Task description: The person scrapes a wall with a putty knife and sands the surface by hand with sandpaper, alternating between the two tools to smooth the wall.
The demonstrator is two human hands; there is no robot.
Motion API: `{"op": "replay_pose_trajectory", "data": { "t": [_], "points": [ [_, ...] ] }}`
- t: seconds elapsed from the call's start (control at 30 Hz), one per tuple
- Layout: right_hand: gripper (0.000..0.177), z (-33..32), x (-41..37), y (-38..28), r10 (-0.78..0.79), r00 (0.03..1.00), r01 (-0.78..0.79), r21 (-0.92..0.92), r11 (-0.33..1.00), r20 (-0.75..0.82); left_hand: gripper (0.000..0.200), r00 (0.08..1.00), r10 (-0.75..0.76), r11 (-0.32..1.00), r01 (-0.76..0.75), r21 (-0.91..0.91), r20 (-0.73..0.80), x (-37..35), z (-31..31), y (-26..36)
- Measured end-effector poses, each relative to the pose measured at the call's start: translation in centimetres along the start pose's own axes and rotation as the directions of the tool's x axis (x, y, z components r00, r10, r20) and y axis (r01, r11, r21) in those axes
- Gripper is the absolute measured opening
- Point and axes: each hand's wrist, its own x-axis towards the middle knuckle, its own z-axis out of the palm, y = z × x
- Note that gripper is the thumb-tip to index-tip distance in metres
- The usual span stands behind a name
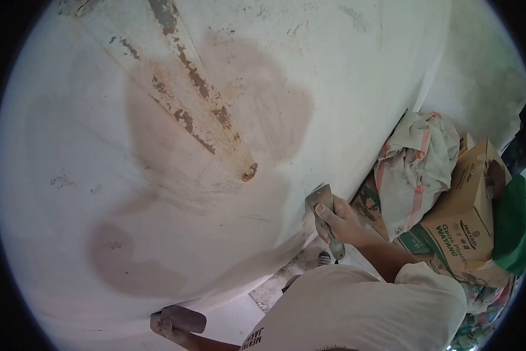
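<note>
My right hand [345, 223] is closed around a putty knife [319, 200], thumb pressed on its broad grey blade. The knife's handle end hangs below the fist, and the blade edge is close to the pale wall [333, 105]. At the lower left, my left hand [168, 331] grips a flat, dark, round-cornered scraper plate [187, 319], with the thumb over its near end. This hand is also near the wall. Between and above the hands, the wall has damp-looking pinkish patches and a long strip of peeling paint [201, 99] that ends in a small broken spot.
On the right, a crumpled whitish sack [415, 158] with red stripes lies against a printed cardboard box [459, 216]. Green material [513, 225] sits beside the box. Part of the floor [286, 279] shows below the wall's edge, beside my light shirt [362, 304].
</note>
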Motion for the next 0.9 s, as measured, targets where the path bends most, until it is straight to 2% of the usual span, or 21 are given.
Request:
{"op": "replay_pose_trajectory", "data": {
  "t": [0.1, 0.27, 0.37, 0.47, 0.57, 0.67, 0.77, 0.9],
  "points": [
    [0.035, -0.4, 0.8, 0.2, -0.016, 1.0, 0.016, -0.032, 0.999, 0.008, 0.048, 0.996, 0.015, 1.0, -0.015, -0.008, -0.089, 0.4, 1.1, -0.4],
    [0.034, 1.3, 0.7, -2.5, -0.08, 0.997, 0.081, -0.02, 0.997, 0.004, 0.047, 0.994, -0.017, 1.0, 0.018, 0.011, -0.108, 0.0, 1.7, 1.0],
    [0.036, 0.2, -0.2, -0.6, -0.028, 0.999, 0.028, 0.005, 1.0, -0.026, 0.035, 0.998, -0.001, 1.0, 0.002, 0.01, -0.066, -0.1, 0.6, 0.3],
    [0.036, 0.7, 0.1, -1.6, -0.01, 0.999, 0.008, -0.052, 0.999, -0.053, 0.032, 0.994, 0.085, 0.996, -0.085, -0.009, -0.063, 0.1, -2.8, -3.0],
    [0.036, 1.0, 0.6, -1.8, -0.086, 0.996, 0.085, -0.015, 0.996, -0.019, 0.032, 0.996, 0.058, 0.998, -0.058, 0.001, -0.063, -0.1, -1.8, -1.9],
    [0.035, 0.9, 0.1, -1.5, -0.047, 0.998, 0.048, 0.021, 0.999, -0.032, 0.031, 0.994, 0.102, 0.989, -0.098, -0.114, 0.034, -0.1, -5.4, -5.8],
    [0.033, 1.8, 0.3, -3.7, -0.044, 0.998, 0.041, -0.063, 0.997, -0.043, 0.03, 0.996, 0.093, 0.996, -0.093, -0.017, -0.007, 0.3, -2.7, -2.7],
    [0.036, 2.0, 0.2, -3.6, -0.054, 0.998, 0.052, -0.06, 0.997, -0.029, 0.028, 0.998, 0.065, 0.997, -0.063, -0.053, 0.02, 0.2, -2.1, -1.8]
  ]
}}
